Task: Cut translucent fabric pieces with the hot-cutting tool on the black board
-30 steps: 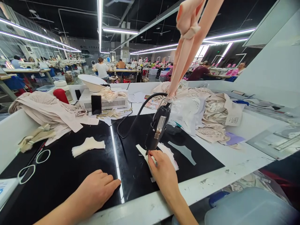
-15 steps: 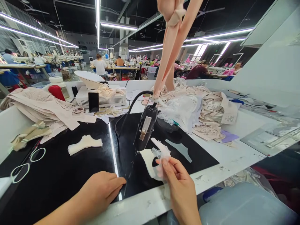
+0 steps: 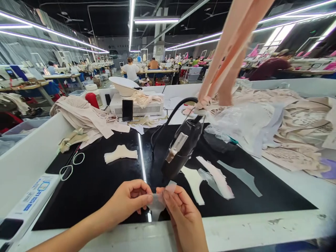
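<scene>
The person's left hand [image 3: 135,198] and right hand [image 3: 183,211], fingers pinched, held a thin see-through piece [image 3: 157,203] above the desk [image 3: 236,225]. Cream shapes [image 3: 121,153] already lay cut on the black mat [image 3: 89,199]; the see-through one wasn't down yet.

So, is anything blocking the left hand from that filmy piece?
Nothing visible: the left hand holds one side of the filmy piece, the right hand the other. The black tool is beyond them, not between.
</scene>
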Available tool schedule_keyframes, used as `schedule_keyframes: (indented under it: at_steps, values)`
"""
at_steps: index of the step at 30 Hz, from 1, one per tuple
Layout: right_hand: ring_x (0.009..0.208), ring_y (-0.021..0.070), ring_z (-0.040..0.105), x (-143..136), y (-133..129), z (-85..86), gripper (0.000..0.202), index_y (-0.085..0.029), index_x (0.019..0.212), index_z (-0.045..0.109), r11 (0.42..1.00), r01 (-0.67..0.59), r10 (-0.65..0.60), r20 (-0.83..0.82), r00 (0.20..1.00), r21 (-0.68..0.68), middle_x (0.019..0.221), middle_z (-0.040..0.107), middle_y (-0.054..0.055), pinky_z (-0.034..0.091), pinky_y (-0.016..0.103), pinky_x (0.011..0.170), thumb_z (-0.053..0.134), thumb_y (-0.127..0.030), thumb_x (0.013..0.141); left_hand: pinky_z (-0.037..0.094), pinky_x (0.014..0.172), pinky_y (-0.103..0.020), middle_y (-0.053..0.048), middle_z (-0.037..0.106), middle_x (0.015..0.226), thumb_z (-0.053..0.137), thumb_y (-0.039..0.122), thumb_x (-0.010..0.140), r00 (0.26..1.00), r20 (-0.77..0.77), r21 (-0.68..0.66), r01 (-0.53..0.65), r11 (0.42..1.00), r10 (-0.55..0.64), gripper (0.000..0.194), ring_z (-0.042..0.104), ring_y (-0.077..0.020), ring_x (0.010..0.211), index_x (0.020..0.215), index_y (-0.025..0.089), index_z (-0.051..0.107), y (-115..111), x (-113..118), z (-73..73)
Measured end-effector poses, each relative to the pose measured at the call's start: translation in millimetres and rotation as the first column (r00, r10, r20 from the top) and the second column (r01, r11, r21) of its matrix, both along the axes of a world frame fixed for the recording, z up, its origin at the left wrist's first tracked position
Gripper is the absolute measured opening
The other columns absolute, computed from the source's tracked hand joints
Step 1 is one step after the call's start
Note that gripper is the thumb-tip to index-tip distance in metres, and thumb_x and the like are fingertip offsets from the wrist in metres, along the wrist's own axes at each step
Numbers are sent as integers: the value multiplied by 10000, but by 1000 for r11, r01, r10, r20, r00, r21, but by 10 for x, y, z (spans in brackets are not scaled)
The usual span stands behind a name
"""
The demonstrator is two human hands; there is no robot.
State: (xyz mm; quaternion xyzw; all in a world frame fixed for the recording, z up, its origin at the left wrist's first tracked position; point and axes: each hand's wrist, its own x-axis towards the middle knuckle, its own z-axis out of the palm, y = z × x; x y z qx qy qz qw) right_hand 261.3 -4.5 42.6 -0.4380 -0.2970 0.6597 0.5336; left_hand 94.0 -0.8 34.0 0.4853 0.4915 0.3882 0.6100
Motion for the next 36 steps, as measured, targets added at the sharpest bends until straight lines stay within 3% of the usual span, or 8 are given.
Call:
schedule_keyframes:
  at_steps: [3, 10, 16, 23, 29, 36]
  values:
    - [827, 156, 714, 10, 12, -29, 372, -231, 828, 747, 1000, 11, -11, 30, 999, -19, 842, 787, 20, 557, 213, 832, 928, -488, 629, 434, 538, -200, 0, 621, 709, 775, 444, 785, 1000, -9, -23, -22, 999, 21, 335, 516, -91, 583, 853, 135, 665, -25, -125, 36]
    - [615, 175, 664, 15, 45, -111, 367, -210, 808, 776, 994, -90, 65, 311, 948, 66, 681, 711, 14, 586, 266, 636, 860, -541, 672, 414, 537, -194, -7, 658, 731, 728, 403, 821, 991, -108, -33, -83, 996, 79, 266, 505, -85, 583, 844, 144, 671, -81, -382, 121]
    - [660, 184, 684, -59, 47, -187, 314, -234, 806, 775, 978, -184, 124, 438, 890, 98, 686, 712, 15, 575, 233, 630, 789, -538, 726, 364, 488, -188, 1, 665, 708, 672, 384, 818, 962, -252, -28, -117, 993, 106, 221, 494, -86, 552, 829, 165, 644, -75, -543, 114]
    - [616, 172, 634, -111, 59, -243, 175, -288, 768, 769, 924, -275, 29, 668, 743, 267, 742, 729, 4, 551, 257, 686, 656, -409, 824, 400, 512, -194, 16, 646, 664, 655, 333, 790, 939, -318, 16, -136, 991, 134, 168, 492, -84, 532, 777, 173, 605, -10, -620, 107]
    - [587, 176, 597, -148, 61, -313, 193, -294, 772, 742, 868, -343, -25, 722, 691, 358, 724, 714, 3, 506, 270, 613, 598, -383, 865, 358, 468, -183, 23, 640, 674, 628, 295, 794, 921, -370, 44, -116, 992, 124, 129, 470, -76, 497, 781, 169, 605, 40, -672, 51]
    - [596, 171, 601, -154, 41, -298, 177, -302, 782, 736, 865, -362, -5, 727, 687, 348, 726, 714, -11, 484, 267, 607, 594, -358, 872, 316, 485, -189, 43, 574, 661, 633, 265, 794, 911, -389, 88, -115, 989, 140, 110, 421, -71, 519, 761, 161, 621, 63, -677, 66]
